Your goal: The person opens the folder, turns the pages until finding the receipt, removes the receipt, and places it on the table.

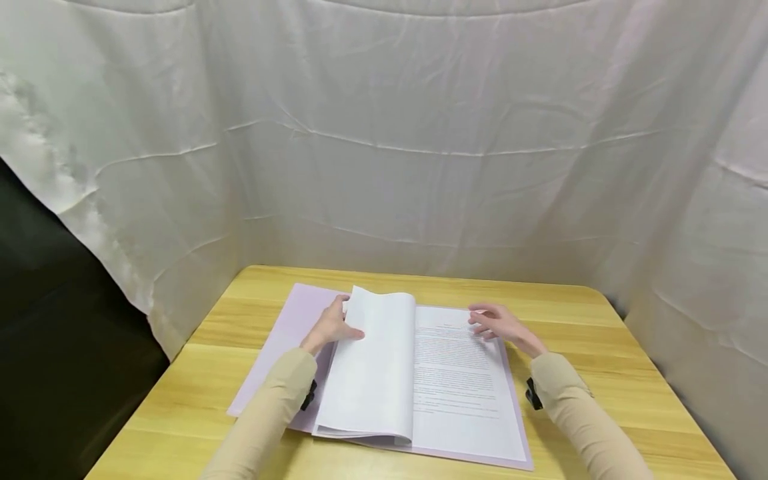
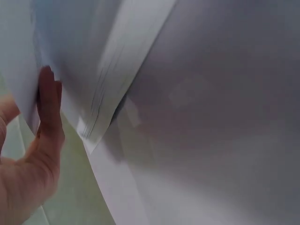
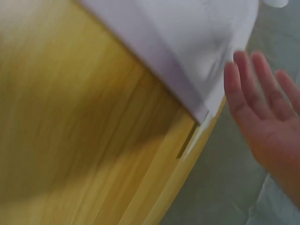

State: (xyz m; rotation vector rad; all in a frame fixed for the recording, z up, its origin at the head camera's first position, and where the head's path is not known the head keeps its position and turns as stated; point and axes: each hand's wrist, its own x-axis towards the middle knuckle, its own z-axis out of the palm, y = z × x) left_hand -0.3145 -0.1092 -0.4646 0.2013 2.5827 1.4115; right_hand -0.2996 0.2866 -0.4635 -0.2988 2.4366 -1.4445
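A pale lilac folder lies spread on the table, with white sheets inside it. My left hand holds turned sheets by their left edge, thumb on the near face. In the left wrist view, the fingers are behind the raised paper, and a layered stack edge shows beside them. Above the upper right part of a printed page hovers my right hand, holding nothing. Its fingers look extended and slightly spread in the right wrist view, near the folder's corner.
The wooden table has rounded far corners. Behind and along its sides hangs a pale grey curtain. A dark surface shows at the far left. Dark wrist devices sit at the sleeves.
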